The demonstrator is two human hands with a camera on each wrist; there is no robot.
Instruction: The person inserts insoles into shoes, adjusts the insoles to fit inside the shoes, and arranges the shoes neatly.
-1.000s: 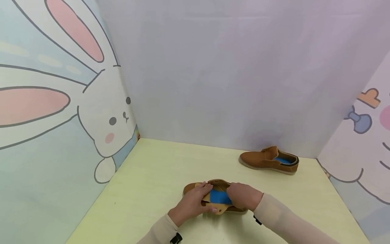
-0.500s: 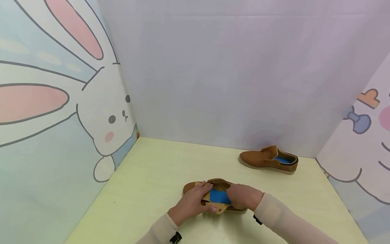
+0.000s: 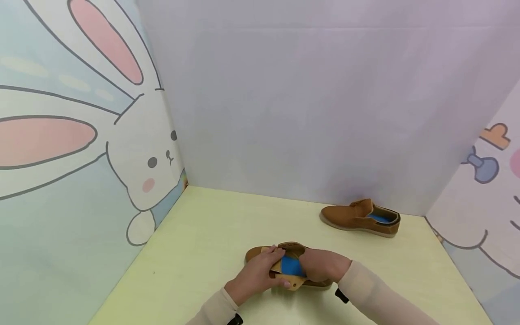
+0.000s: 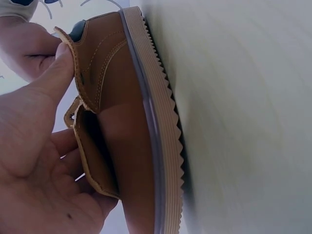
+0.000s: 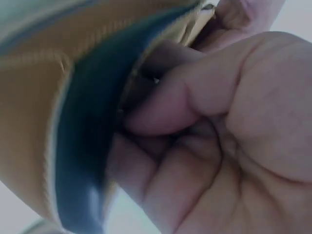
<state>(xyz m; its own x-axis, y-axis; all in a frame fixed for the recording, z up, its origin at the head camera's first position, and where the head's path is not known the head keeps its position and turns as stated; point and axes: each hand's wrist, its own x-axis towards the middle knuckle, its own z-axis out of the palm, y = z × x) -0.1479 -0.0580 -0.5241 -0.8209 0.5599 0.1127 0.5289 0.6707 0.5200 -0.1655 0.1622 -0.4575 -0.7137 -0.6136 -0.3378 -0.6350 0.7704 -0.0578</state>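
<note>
A brown shoe (image 3: 253, 253) with a blue insole (image 3: 290, 266) lies sole down on the tabletop, toe to the left. My left hand (image 3: 256, 276) holds its upper: the thumb presses on the near lace flap (image 4: 73, 68), and the fingers reach over the tongue (image 4: 92, 156). My right hand (image 3: 325, 265) is at the heel end, fingers curled and reaching into the opening past the dark collar lining (image 5: 83, 117). Its fingertips are hidden inside the shoe, so whether they pinch anything does not show.
A second brown shoe (image 3: 345, 216) stands at the back right near the grey back wall (image 3: 284, 113), toe to the left. Side panels with cartoon rabbits border the pale yellow tabletop (image 3: 195, 234) on the left and right.
My right hand has shifted slightly left and deeper over the shoe opening. The left hand keeps its hold on the upper. The head view has tilted a little.
</note>
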